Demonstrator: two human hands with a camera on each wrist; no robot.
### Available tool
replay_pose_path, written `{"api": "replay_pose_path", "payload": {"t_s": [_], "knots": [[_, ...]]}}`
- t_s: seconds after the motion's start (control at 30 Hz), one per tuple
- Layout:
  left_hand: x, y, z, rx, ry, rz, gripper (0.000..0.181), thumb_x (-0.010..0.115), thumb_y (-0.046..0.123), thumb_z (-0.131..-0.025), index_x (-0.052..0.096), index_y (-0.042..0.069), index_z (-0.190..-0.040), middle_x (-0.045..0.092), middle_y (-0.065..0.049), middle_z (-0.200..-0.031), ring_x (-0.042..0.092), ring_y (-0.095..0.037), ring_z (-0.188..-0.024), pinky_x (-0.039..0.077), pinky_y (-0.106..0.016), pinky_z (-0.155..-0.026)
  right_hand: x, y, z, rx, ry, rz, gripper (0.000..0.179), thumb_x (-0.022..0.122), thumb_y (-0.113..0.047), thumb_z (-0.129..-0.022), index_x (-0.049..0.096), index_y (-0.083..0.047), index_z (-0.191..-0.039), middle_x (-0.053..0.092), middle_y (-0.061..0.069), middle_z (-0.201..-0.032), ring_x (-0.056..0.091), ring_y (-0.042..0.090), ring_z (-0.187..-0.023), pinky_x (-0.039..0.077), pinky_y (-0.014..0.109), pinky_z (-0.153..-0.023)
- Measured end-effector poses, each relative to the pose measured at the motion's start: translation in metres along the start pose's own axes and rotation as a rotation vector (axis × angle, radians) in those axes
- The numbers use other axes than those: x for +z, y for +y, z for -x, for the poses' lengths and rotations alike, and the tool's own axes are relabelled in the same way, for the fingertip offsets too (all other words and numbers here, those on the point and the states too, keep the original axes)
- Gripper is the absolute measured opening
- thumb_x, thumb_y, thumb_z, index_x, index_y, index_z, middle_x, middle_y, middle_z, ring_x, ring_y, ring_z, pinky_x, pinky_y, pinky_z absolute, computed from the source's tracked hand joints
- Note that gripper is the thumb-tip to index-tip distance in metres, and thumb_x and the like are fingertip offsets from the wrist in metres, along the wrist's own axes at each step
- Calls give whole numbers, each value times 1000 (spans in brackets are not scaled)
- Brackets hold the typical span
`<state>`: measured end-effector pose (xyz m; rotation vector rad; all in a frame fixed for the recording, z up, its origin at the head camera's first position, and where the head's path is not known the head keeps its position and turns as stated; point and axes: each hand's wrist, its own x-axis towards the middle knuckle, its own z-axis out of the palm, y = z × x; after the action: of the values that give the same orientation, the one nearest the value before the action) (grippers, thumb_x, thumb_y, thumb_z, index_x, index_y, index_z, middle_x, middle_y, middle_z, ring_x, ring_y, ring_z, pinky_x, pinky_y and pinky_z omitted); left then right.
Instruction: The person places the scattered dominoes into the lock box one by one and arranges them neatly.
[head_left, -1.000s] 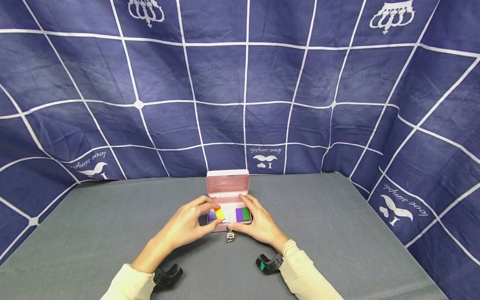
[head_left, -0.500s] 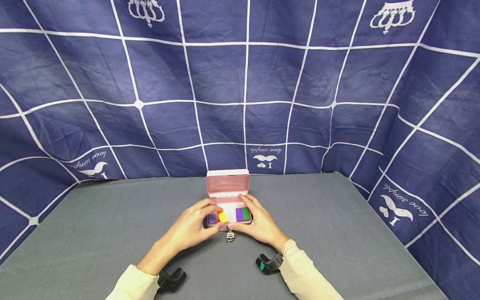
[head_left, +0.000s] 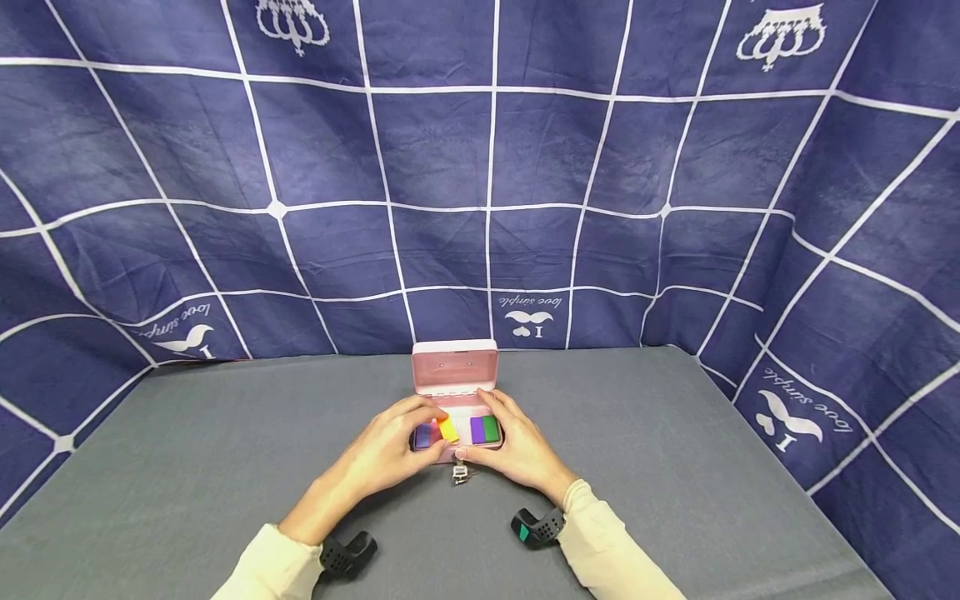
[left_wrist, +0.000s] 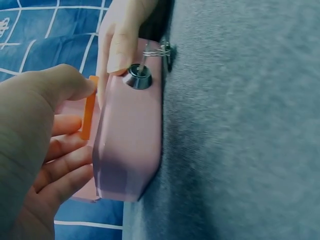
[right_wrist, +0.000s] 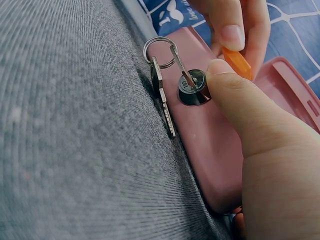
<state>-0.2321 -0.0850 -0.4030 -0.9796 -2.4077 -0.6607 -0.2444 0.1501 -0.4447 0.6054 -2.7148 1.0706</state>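
My left hand [head_left: 386, 446] pinches an orange-yellow block [head_left: 447, 428] between thumb and fingers, over the open pink lockbox [left_wrist: 127, 140]. In the left wrist view this orange block [left_wrist: 88, 107] stands at the box's front rim. My right hand [head_left: 525, 450] grips the box at its right end, thumb at the front by the round lock [right_wrist: 193, 86] and fingers toward the back. Inside the box, purple [head_left: 477, 430] and green [head_left: 490, 428] blocks lie at the right, and a blue block [head_left: 423, 435] at the left, partly covered by my left hand.
The box's lid [head_left: 455, 367] stands raised at the back. One key [right_wrist: 182, 67] sits in the lock, and a second key [right_wrist: 165, 102] hangs from the ring [right_wrist: 159, 44]. Grey cloth [head_left: 637, 433] covers the table, with a blue gridded curtain [head_left: 442, 167] behind.
My left hand has shifted a little to the right with the orange-yellow block, and a reddish patch shows left of it. The right hand keeps its grip on the lockbox.
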Motion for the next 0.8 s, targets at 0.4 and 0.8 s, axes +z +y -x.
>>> {"api": "replay_pose_path", "payload": {"t_s": [0.4,0.8], "knots": [[2,-7,-24,40,-187,57,33,82,24,-80,73,5,-105,71,-4,-102,67,-19,-95,54,-39,-87,1,0,0,-4,6,0,98,76,-66,-72,39,-23,-151,40,0,-152,48,24,-134,42,49,-107],[11,-17,-33,48,-281,75,28,83,21,-78,73,6,-100,72,-3,-95,66,-20,-88,52,-36,-81,2,2,0,-6,-2,-8,97,76,-65,-73,38,-22,-152,40,0,-152,48,24,-133,42,47,-107]]}}
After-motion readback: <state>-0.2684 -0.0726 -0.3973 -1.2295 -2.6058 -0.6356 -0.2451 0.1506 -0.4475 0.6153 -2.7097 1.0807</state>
